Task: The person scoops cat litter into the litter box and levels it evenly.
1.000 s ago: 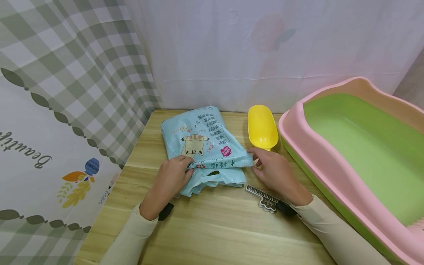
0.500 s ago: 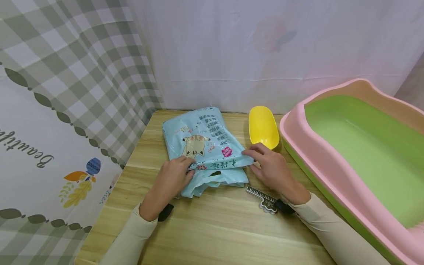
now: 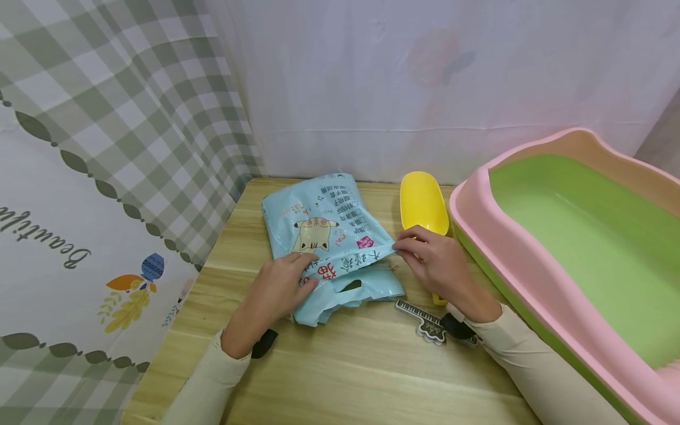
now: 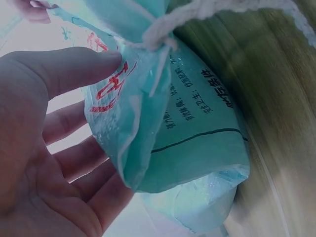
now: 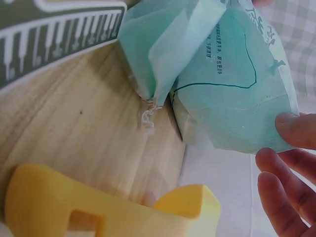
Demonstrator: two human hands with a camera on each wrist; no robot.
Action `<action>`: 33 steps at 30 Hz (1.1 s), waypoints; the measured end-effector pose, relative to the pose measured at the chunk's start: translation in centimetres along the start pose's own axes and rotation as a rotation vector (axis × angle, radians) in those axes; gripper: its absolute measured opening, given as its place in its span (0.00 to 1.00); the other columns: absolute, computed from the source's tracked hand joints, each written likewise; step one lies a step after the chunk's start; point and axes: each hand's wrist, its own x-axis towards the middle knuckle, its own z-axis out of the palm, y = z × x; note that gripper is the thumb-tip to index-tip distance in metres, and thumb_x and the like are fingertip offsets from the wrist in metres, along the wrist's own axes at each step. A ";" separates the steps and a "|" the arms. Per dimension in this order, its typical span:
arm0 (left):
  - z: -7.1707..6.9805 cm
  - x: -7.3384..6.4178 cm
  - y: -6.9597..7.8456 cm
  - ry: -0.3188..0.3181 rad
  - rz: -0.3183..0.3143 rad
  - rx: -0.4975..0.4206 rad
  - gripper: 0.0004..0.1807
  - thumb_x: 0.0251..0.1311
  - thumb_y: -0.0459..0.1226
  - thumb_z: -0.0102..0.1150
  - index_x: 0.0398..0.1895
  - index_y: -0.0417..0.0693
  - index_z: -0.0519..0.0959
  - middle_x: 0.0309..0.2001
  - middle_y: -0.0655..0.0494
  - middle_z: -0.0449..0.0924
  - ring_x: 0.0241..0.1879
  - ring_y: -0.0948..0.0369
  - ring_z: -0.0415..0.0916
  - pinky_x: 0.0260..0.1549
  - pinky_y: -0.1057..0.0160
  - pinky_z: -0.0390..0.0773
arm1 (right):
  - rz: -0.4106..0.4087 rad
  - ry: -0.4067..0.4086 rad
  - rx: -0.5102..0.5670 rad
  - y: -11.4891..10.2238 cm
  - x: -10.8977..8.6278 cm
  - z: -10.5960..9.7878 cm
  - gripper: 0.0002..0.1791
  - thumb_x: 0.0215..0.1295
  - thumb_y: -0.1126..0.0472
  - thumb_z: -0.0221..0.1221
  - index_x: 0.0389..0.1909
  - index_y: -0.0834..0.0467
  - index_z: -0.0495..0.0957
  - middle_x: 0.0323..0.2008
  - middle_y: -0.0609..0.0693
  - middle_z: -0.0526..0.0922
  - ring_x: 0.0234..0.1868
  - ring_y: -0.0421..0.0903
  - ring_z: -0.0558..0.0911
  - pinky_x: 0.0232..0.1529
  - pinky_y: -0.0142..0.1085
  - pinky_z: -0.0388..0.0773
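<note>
A light-blue plastic bag (image 3: 324, 224) printed with a cat and lettering lies on the table, its near part folded over. My left hand (image 3: 281, 286) holds the left end of the fold. In the left wrist view, the thumb (image 4: 84, 69) lies on the printed side and the fingers are behind the plastic. My right hand (image 3: 438, 262) pinches the fold's right corner between thumb (image 5: 295, 129) and index finger. Below the fold, the bag's crumpled mouth (image 3: 340, 301) with its handle hole points toward me. A white cord (image 4: 217, 10) with a knot overlaps the bag in the left wrist view.
A yellow scoop (image 3: 422, 200) lies behind my right hand, its handle running under it. A clip with a piano-key pattern (image 3: 422, 319) lies by my right wrist. At the right stands a pink and green litter box (image 3: 510, 236). Curtains hang behind and at the left.
My right hand has moved slightly left with the bag's corner. The folded strip has turned so more lettering shows, and the crumpled mouth sticks out farther toward me and to the right.
</note>
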 end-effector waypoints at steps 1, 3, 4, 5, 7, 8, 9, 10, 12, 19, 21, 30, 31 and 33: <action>0.0 0.0 0.1 -0.005 -0.003 -0.002 0.22 0.63 0.37 0.79 0.59 0.39 0.87 0.53 0.41 0.90 0.48 0.47 0.90 0.44 0.45 0.88 | 0.002 -0.004 0.000 0.0 0.0 -0.1 0.09 0.60 0.70 0.79 0.41 0.58 0.93 0.42 0.50 0.90 0.40 0.51 0.90 0.44 0.49 0.89; -0.1 -0.1 0.3 -0.009 0.002 0.010 0.22 0.63 0.38 0.79 0.58 0.40 0.87 0.52 0.43 0.89 0.45 0.48 0.90 0.42 0.46 0.88 | 0.007 -0.012 -0.001 0.0 0.1 -0.1 0.09 0.61 0.70 0.78 0.41 0.59 0.93 0.41 0.50 0.91 0.40 0.50 0.91 0.45 0.49 0.89; 0.0 -0.1 0.4 -0.007 0.008 0.019 0.23 0.62 0.38 0.80 0.58 0.40 0.87 0.51 0.44 0.89 0.44 0.49 0.90 0.41 0.47 0.88 | 0.008 -0.015 -0.003 0.0 0.2 -0.1 0.08 0.62 0.70 0.78 0.40 0.59 0.92 0.40 0.50 0.91 0.39 0.50 0.91 0.44 0.49 0.89; 0.0 -0.2 0.6 -0.007 0.012 0.030 0.23 0.62 0.39 0.80 0.58 0.40 0.87 0.51 0.44 0.89 0.43 0.49 0.89 0.40 0.47 0.88 | 0.010 -0.018 -0.004 0.0 0.2 -0.1 0.07 0.62 0.70 0.77 0.40 0.59 0.92 0.40 0.50 0.91 0.38 0.50 0.91 0.43 0.49 0.89; 0.0 -0.3 0.9 0.000 0.013 0.044 0.25 0.61 0.39 0.82 0.59 0.40 0.87 0.50 0.44 0.88 0.44 0.47 0.88 0.41 0.46 0.88 | 0.012 -0.020 -0.011 -0.1 0.3 -0.1 0.06 0.63 0.69 0.77 0.39 0.59 0.91 0.38 0.50 0.91 0.36 0.49 0.90 0.41 0.48 0.89; 0.0 -0.3 1.1 0.006 0.012 0.052 0.26 0.60 0.40 0.82 0.60 0.39 0.86 0.51 0.44 0.88 0.45 0.46 0.88 0.43 0.45 0.88 | 0.014 -0.022 -0.015 -0.1 0.4 -0.1 0.06 0.64 0.68 0.77 0.39 0.58 0.91 0.38 0.50 0.91 0.35 0.49 0.90 0.39 0.47 0.89; 0.0 -0.3 1.3 0.011 0.008 0.058 0.27 0.60 0.40 0.83 0.60 0.39 0.86 0.52 0.44 0.88 0.48 0.45 0.87 0.45 0.45 0.88 | 0.017 -0.022 -0.020 -0.1 0.4 -0.1 0.05 0.65 0.68 0.76 0.39 0.58 0.90 0.37 0.49 0.91 0.34 0.48 0.89 0.38 0.47 0.88; 0.0 -0.3 1.5 0.018 0.008 0.060 0.28 0.59 0.40 0.83 0.61 0.39 0.86 0.53 0.44 0.88 0.50 0.44 0.87 0.47 0.44 0.88 | 0.019 -0.023 -0.024 -0.1 0.5 -0.1 0.04 0.66 0.67 0.76 0.38 0.58 0.90 0.37 0.49 0.91 0.33 0.48 0.88 0.36 0.46 0.88; -0.1 -0.3 2.0 0.030 0.015 0.064 0.29 0.59 0.40 0.84 0.62 0.40 0.85 0.55 0.44 0.87 0.54 0.43 0.85 0.51 0.44 0.87 | 0.026 -0.024 -0.033 -0.2 0.6 -0.1 0.04 0.67 0.67 0.75 0.39 0.58 0.90 0.36 0.49 0.90 0.32 0.47 0.88 0.35 0.45 0.87; 0.5 0.7 2.9 0.106 0.164 0.164 0.32 0.59 0.40 0.84 0.64 0.39 0.83 0.55 0.44 0.87 0.55 0.45 0.85 0.55 0.49 0.86 | 0.051 -0.028 -0.047 -0.3 0.7 0.1 0.05 0.66 0.67 0.75 0.39 0.58 0.90 0.36 0.49 0.90 0.29 0.47 0.85 0.31 0.44 0.83; 0.7 1.0 3.1 0.128 0.206 0.201 0.31 0.60 0.39 0.84 0.63 0.38 0.83 0.54 0.43 0.87 0.53 0.46 0.86 0.54 0.50 0.86 | 0.056 -0.027 -0.045 -0.4 0.8 0.1 0.04 0.67 0.67 0.75 0.39 0.59 0.90 0.36 0.50 0.90 0.28 0.47 0.84 0.31 0.44 0.83; 0.2 1.3 3.1 0.191 0.217 0.087 0.15 0.62 0.29 0.74 0.52 0.39 0.88 0.51 0.44 0.86 0.44 0.48 0.88 0.37 0.51 0.89 | 0.059 -0.032 -0.024 -0.3 0.8 0.0 0.04 0.67 0.68 0.74 0.38 0.58 0.89 0.35 0.49 0.89 0.28 0.44 0.84 0.30 0.42 0.82; 0.1 1.3 3.0 0.200 0.216 0.073 0.13 0.62 0.28 0.74 0.50 0.39 0.88 0.50 0.44 0.85 0.43 0.48 0.88 0.37 0.51 0.89 | 0.059 -0.031 -0.020 -0.3 0.8 0.0 0.04 0.67 0.68 0.74 0.38 0.58 0.89 0.35 0.49 0.89 0.28 0.44 0.84 0.30 0.41 0.82; -0.2 1.4 2.8 0.208 0.219 0.057 0.10 0.62 0.28 0.73 0.47 0.40 0.89 0.47 0.46 0.85 0.41 0.49 0.87 0.38 0.52 0.89 | 0.059 -0.030 -0.014 -0.4 0.9 0.0 0.04 0.67 0.68 0.74 0.38 0.58 0.89 0.35 0.49 0.89 0.28 0.44 0.85 0.30 0.41 0.83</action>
